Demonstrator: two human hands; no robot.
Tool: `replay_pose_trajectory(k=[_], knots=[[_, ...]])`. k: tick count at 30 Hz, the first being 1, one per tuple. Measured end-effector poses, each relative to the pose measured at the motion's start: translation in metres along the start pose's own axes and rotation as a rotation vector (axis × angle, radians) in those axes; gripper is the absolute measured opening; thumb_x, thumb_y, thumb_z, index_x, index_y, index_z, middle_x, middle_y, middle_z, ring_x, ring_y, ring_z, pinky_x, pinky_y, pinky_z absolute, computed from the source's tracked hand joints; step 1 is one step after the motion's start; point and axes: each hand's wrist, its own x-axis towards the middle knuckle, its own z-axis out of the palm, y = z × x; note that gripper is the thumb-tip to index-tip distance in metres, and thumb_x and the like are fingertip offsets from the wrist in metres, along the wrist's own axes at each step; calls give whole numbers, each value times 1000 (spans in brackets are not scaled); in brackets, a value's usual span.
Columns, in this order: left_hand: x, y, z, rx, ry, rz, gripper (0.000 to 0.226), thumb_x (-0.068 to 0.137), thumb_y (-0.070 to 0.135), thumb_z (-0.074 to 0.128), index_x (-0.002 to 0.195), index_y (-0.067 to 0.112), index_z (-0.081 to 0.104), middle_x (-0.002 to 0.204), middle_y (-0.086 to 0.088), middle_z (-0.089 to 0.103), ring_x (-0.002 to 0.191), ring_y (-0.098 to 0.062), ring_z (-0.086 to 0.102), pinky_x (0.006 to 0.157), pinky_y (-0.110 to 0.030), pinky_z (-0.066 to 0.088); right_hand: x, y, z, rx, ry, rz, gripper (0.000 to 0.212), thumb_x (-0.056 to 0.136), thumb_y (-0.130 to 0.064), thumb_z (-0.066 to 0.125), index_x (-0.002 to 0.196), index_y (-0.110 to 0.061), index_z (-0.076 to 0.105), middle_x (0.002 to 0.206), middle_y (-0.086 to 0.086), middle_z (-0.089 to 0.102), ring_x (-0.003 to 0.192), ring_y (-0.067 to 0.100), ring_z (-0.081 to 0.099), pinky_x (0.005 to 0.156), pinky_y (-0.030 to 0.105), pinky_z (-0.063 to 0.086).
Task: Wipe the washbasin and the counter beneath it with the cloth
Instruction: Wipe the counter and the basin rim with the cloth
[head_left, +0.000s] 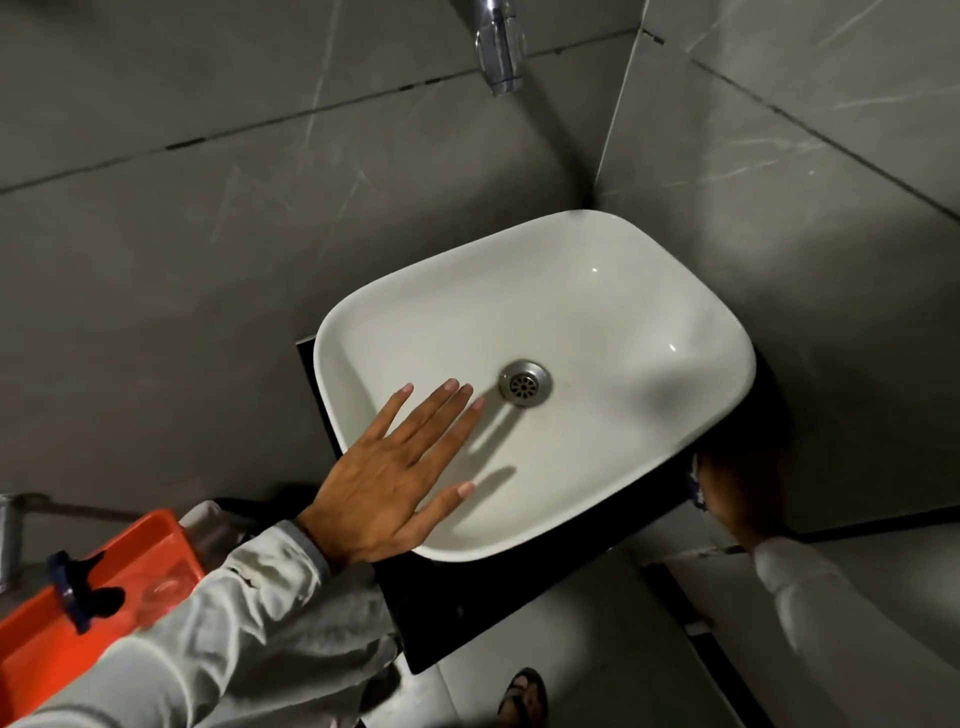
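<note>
A white washbasin with a steel drain sits on a black counter in a corner of grey tiled walls. My left hand lies flat over the basin's near left rim, fingers spread and pointing toward the drain, holding nothing. My right hand is in shadow at the basin's right side, low beside the counter's edge, closed on a cloth of which only a small patterned bit shows.
A chrome tap juts from the wall above the basin. An orange bucket with a blue clip stands at the lower left, next to a metal pipe. A sandalled foot is on the floor below.
</note>
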Motion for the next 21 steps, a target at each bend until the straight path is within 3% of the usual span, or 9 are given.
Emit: replay_pose_trajectory(k=[1, 3, 4, 6, 9, 12, 16, 21], knots=[[1, 0, -1, -1, -10, -6, 73, 105, 53, 22, 164, 12, 9, 174, -7, 14, 163, -21, 6, 129, -58, 20, 2, -3, 6, -27, 66, 5, 4, 78, 2, 74, 77, -1, 72, 87, 27, 73, 92, 46, 69, 86, 52, 55], [0, 0, -2, -2, -26, -16, 74, 105, 53, 23, 164, 12, 9, 174, -7, 14, 163, -22, 6, 129, -58, 19, -9, -20, 19, -53, 110, 75, 34, 99, -19, 46, 122, -1, 64, 131, 25, 66, 126, 41, 58, 113, 49, 41], [0, 0, -3, 2, -29, -23, 74, 105, 54, 24, 164, 12, 8, 174, -7, 13, 163, -22, 6, 129, -58, 19, -24, -37, 26, 0, 125, 105, 46, 102, -23, 34, 135, 1, 56, 143, 27, 57, 137, 42, 49, 120, 49, 31], [-1, 2, -5, 16, -45, -28, 74, 105, 54, 24, 164, 13, 7, 174, -6, 12, 163, -21, 5, 129, -58, 19, -75, -80, 45, 154, 211, 111, 59, 101, -24, 30, 147, 9, 43, 157, 34, 40, 151, 48, 31, 128, 53, 18], [-3, 7, -6, 25, -51, -27, 75, 105, 56, 23, 164, 14, 7, 174, -6, 13, 163, -21, 5, 129, -57, 18, -154, -159, 73, 400, 331, -1, 56, 99, -21, 42, 143, 14, 48, 155, 34, 42, 149, 49, 35, 123, 61, 30], [-6, 10, -7, 35, -50, -12, 75, 104, 57, 24, 164, 14, 7, 174, -6, 14, 163, -21, 5, 130, -55, 17, -184, -189, 86, 595, 311, -56, 54, 97, -21, 47, 140, 10, 54, 154, 27, 49, 147, 41, 42, 120, 60, 36], [-5, 8, -9, 43, -39, 10, 75, 105, 56, 24, 164, 13, 10, 174, -7, 16, 162, -22, 8, 129, -56, 19, -150, -148, 78, 550, 306, -187, 57, 97, -22, 41, 143, 10, 50, 155, 27, 47, 146, 43, 43, 120, 56, 34], [-4, 12, -6, 30, -18, 10, 75, 105, 56, 24, 164, 12, 11, 174, -7, 16, 162, -22, 10, 128, -57, 21, -60, -58, 36, 377, 316, -32, 72, 90, -29, 27, 141, 18, 47, 152, 37, 45, 144, 54, 40, 123, 58, 29]])
